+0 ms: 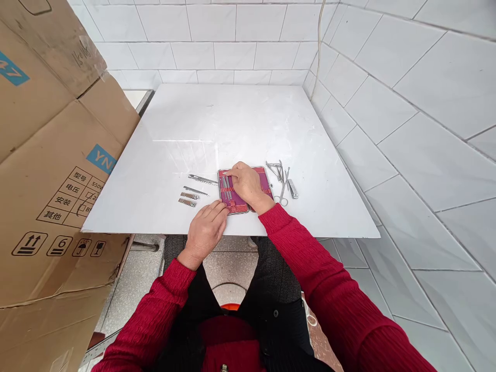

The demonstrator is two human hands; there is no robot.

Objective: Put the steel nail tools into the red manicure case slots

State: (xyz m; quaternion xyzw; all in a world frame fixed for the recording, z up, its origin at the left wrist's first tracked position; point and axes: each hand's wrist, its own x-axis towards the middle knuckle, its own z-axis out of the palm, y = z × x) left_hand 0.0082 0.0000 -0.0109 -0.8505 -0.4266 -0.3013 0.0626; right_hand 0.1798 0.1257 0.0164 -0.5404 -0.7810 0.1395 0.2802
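A small manicure case [241,199] lies open on the white table, purple inside with red trim. Slim metal tools [227,188] sit in the loops of its left half. My left hand [207,227] grips the case's lower left edge, fingers close together. Over the middle of the case, my right hand [248,182] has its fingers closed at the upper part of the left half, by the tool tops; whatever is between the fingertips is hidden. Left of the case lie a long metal tool [202,179], a thin dark tool [196,191] and two nail clippers [189,196].
Right of the case are nippers [275,166], small scissors [283,190] and another nail clipper [292,189]. A large cardboard box [70,155] stands along the left side of the white table [232,119]. Tiled walls [418,150] border the back and right.
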